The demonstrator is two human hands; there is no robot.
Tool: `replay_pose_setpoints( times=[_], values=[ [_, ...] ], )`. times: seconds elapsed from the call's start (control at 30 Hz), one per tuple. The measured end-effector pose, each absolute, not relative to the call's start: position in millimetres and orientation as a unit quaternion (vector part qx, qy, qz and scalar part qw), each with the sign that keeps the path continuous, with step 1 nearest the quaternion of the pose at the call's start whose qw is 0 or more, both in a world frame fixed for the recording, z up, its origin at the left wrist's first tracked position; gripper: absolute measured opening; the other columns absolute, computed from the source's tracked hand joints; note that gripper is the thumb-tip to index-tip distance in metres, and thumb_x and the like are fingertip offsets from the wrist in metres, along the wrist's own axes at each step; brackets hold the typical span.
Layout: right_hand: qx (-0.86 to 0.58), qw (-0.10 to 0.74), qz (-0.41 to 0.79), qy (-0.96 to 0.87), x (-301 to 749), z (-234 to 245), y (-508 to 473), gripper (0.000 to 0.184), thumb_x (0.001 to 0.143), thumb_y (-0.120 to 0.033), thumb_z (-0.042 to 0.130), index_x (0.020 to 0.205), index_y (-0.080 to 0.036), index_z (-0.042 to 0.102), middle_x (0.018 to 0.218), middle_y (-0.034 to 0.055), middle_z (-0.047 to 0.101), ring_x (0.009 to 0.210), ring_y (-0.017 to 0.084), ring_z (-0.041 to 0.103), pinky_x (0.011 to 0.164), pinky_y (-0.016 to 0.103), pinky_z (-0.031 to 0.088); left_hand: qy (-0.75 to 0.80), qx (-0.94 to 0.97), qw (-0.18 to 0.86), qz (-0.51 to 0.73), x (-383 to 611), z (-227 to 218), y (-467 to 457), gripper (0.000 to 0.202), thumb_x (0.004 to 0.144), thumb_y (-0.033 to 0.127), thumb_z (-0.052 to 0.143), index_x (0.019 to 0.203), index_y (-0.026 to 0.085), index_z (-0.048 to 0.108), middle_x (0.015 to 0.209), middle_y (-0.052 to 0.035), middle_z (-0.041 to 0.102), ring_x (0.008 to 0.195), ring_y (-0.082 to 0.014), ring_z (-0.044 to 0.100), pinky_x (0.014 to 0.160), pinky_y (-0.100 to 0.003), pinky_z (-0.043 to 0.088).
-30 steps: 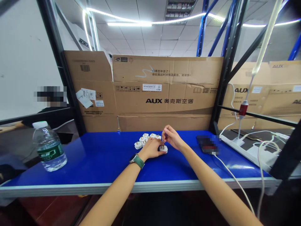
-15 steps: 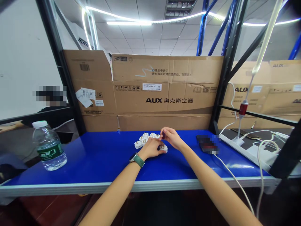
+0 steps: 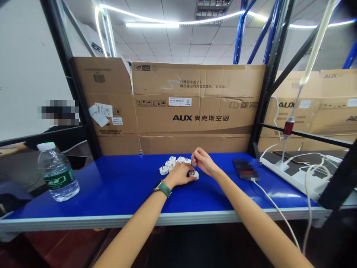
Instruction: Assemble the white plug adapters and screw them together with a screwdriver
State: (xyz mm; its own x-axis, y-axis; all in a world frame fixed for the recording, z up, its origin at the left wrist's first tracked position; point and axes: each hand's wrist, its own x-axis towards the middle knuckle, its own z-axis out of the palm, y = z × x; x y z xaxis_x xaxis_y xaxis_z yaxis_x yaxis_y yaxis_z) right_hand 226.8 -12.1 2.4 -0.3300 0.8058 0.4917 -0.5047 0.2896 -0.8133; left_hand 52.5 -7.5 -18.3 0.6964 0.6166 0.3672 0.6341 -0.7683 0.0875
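My left hand (image 3: 181, 174), a watch on its wrist, grips a white plug (image 3: 194, 175) on the blue tabletop with thumb and fingers. The plug's metal pins point up. Several more white plugs (image 3: 164, 170) stand close together behind and left of this hand, pins upward, partly hidden by it. Just above and right of the held plug, apart from it, my right hand (image 3: 203, 162) is raised with its fingers curled together. Whatever it may hold is too small or hidden to make out.
A water bottle (image 3: 58, 173) stands at the left of the blue tabletop (image 3: 119, 190). On the right lie a phone (image 3: 245, 169) with a white cable and a white power strip (image 3: 290, 180). Cardboard (image 3: 195, 126) closes off the back. A person (image 3: 60, 115) is beyond the left post.
My right hand has lifted slightly and drawn away from the plug, its fingers more curled. My left hand keeps hold of the plug in nearly the same place.
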Motion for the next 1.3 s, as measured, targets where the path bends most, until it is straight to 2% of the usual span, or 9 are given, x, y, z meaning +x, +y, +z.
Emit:
replay_pose_setpoints(
  times=[0.1, 0.2, 0.33, 0.47, 0.63, 0.8, 1.03, 1.17, 1.3],
  values=[
    [-0.148, 0.563, 0.556, -0.593, 229.0, 1.4, -9.0, 0.034, 0.086, -0.049, 0.075, 0.082, -0.021, 0.056, 0.08, 0.0018, 0.063, 0.072, 0.015, 0.057, 0.069, 0.028, 0.047, -0.341, -0.92, 0.02, -0.191, 52.4, -17.5, -7.8, 0.031, 0.086, 0.051, 0.07, 0.103, 0.024, 0.073, 0.113, -0.0048, 0.073, 0.109, -0.0269, 0.065, 0.098, -0.037, 0.041],
    [-0.151, 0.559, 0.549, -0.602, 231.8, 0.2, -5.3, 0.034, 0.086, -0.051, 0.073, 0.083, -0.019, 0.065, 0.083, 0.0036, 0.063, 0.078, 0.017, 0.059, 0.077, 0.031, 0.05, -0.337, -0.921, 0.025, -0.195, 52.1, -16.7, -7.9, 0.03, 0.086, 0.05, 0.07, 0.101, 0.025, 0.073, 0.111, -0.0041, 0.073, 0.107, -0.0272, 0.065, 0.095, -0.037, 0.042],
    [-0.152, 0.551, 0.552, -0.607, 233.7, -0.7, -3.1, 0.034, 0.088, -0.052, 0.072, 0.092, -0.018, 0.07, 0.078, 0.0027, 0.06, 0.072, 0.015, 0.057, 0.074, 0.031, 0.05, -0.325, -0.924, 0.037, -0.196, 51.5, -16.9, -6.7, 0.03, 0.087, 0.052, 0.068, 0.095, 0.023, 0.072, 0.105, -0.0046, 0.074, 0.098, -0.0259, 0.067, 0.09, -0.035, 0.043],
    [-0.134, 0.565, 0.557, -0.593, 233.2, 0.6, -5.1, 0.03, 0.087, -0.048, 0.073, 0.104, -0.023, 0.065, 0.081, 0.0004, 0.06, 0.07, 0.014, 0.057, 0.072, 0.03, 0.05, -0.321, -0.925, 0.041, -0.2, 51.1, -18.3, -5.3, 0.03, 0.087, 0.051, 0.068, 0.097, 0.022, 0.073, 0.103, -0.0051, 0.074, 0.095, -0.0255, 0.067, 0.087, -0.034, 0.044],
    [-0.13, 0.566, 0.571, -0.58, 232.7, 2.8, -6.8, 0.024, 0.089, -0.044, 0.071, 0.093, -0.023, 0.061, 0.081, 0.0004, 0.06, 0.07, 0.014, 0.058, 0.07, 0.029, 0.049, -0.314, -0.927, 0.036, -0.202, 50.5, -18.9, -4.8, 0.03, 0.087, 0.049, 0.069, 0.098, 0.022, 0.073, 0.102, -0.0055, 0.073, 0.093, -0.0246, 0.067, 0.082, -0.032, 0.046],
    [-0.15, 0.573, 0.585, -0.554, 233.1, 4.8, -5.5, 0.022, 0.086, -0.04, 0.071, 0.091, -0.022, 0.06, 0.078, 0.0005, 0.061, 0.068, 0.015, 0.059, 0.067, 0.029, 0.049, -0.314, -0.927, 0.015, -0.205, 50.1, -22.3, -2.7, 0.031, 0.088, 0.049, 0.067, 0.101, 0.021, 0.072, 0.106, -0.0068, 0.072, 0.093, -0.0245, 0.067, 0.081, -0.031, 0.047],
    [-0.168, 0.584, 0.544, -0.578, 230.4, 4.3, -8.6, 0.024, 0.084, -0.042, 0.075, 0.087, -0.022, 0.065, 0.08, 0.0007, 0.063, 0.073, 0.015, 0.059, 0.071, 0.03, 0.05, -0.316, -0.925, -0.008, -0.211, 49.8, -24.8, -2.5, 0.03, 0.089, 0.049, 0.066, 0.102, 0.022, 0.069, 0.108, -0.0062, 0.071, 0.094, -0.0246, 0.067, 0.082, -0.031, 0.048],
    [-0.192, 0.593, 0.5, -0.602, 231.2, 1.8, -7.2, 0.028, 0.078, -0.042, 0.082, 0.095, -0.021, 0.073, 0.081, 0.0018, 0.065, 0.077, 0.016, 0.061, 0.076, 0.032, 0.052, -0.311, -0.925, -0.017, -0.219, 50.2, -23.8, -3.3, 0.029, 0.088, 0.046, 0.068, 0.107, 0.023, 0.067, 0.102, -0.0045, 0.072, 0.093, -0.0248, 0.067, 0.083, -0.032, 0.047],
    [-0.182, 0.596, 0.508, -0.595, 235.1, 0.5, -4.2, 0.034, 0.082, -0.046, 0.078, 0.106, -0.022, 0.073, 0.09, 0.0047, 0.07, 0.082, 0.018, 0.065, 0.079, 0.034, 0.053, -0.304, -0.927, -0.018, -0.219, 50.5, -22.0, -3.9, 0.029, 0.088, 0.045, 0.068, 0.106, 0.023, 0.068, 0.102, -0.0048, 0.072, 0.094, -0.0242, 0.067, 0.083, -0.031, 0.047]
  ],
)
